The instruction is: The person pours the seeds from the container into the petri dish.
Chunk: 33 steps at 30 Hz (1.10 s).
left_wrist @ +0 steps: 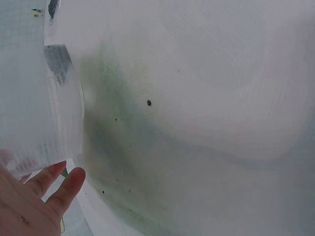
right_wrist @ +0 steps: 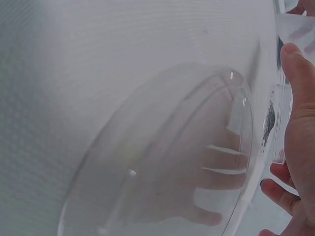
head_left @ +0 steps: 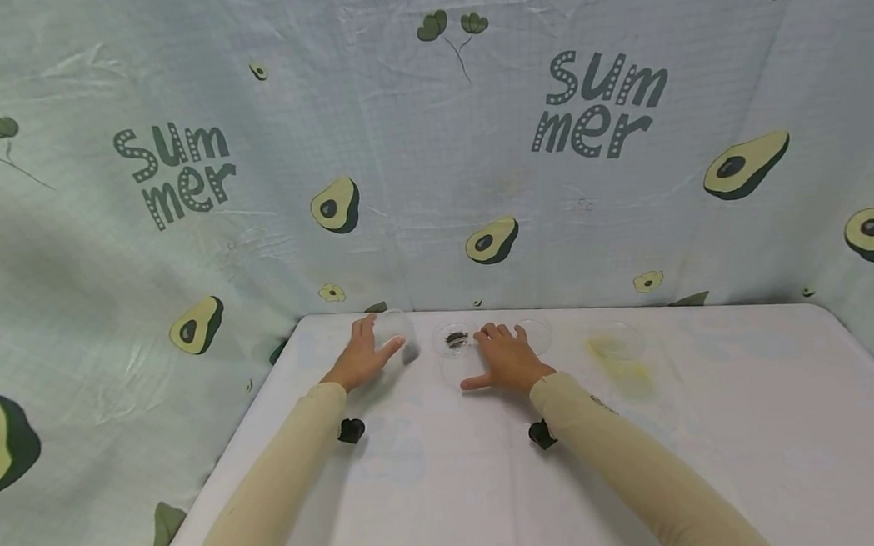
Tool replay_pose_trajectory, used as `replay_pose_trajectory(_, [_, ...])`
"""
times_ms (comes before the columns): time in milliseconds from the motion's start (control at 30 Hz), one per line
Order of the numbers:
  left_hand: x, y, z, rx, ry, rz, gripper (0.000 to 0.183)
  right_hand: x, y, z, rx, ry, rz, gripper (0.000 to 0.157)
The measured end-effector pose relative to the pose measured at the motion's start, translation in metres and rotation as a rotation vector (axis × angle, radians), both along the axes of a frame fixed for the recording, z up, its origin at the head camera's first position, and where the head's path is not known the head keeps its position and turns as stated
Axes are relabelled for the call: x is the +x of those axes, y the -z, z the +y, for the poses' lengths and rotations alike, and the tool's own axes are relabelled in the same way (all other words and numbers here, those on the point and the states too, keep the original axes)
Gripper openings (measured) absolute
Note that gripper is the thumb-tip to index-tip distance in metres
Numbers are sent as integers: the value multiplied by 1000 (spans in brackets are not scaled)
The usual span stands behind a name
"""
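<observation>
My left hand (head_left: 357, 361) holds a clear plastic cup (head_left: 395, 327) at the back left of the table, thumb and fingers spread round its side. In the left wrist view the cup (left_wrist: 29, 108) looks tilted, with a dark grey patch near its edge, and two fingers show below it. My right hand (head_left: 508, 359) is spread over clear plastic dishes near the table's back. Its fingertips come right up to a clear dish (head_left: 441, 331) bearing a small heap of dark specks (head_left: 456, 339). The right wrist view has the thumb and fingers loosely bent beside that dish.
Another clear dish (head_left: 537, 334) lies just right of the right hand. Farther right, a clear round dish (head_left: 625, 338) sits by a yellowish patch (head_left: 623, 366). A few dark specks (left_wrist: 149, 103) dot the white table (head_left: 450, 489). A printed curtain (head_left: 414, 141) hangs behind.
</observation>
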State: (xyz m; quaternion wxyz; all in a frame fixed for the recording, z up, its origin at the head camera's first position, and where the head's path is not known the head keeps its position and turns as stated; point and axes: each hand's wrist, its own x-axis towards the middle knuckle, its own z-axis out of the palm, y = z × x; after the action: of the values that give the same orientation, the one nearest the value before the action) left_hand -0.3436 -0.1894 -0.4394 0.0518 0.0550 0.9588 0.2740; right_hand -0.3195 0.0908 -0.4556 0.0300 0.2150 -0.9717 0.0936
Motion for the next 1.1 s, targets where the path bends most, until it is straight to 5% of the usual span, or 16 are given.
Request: replay_pose_trajectory(1100, [1, 1, -2, 8, -1, 4, 94, -15, -1, -10, 10, 27, 14, 93])
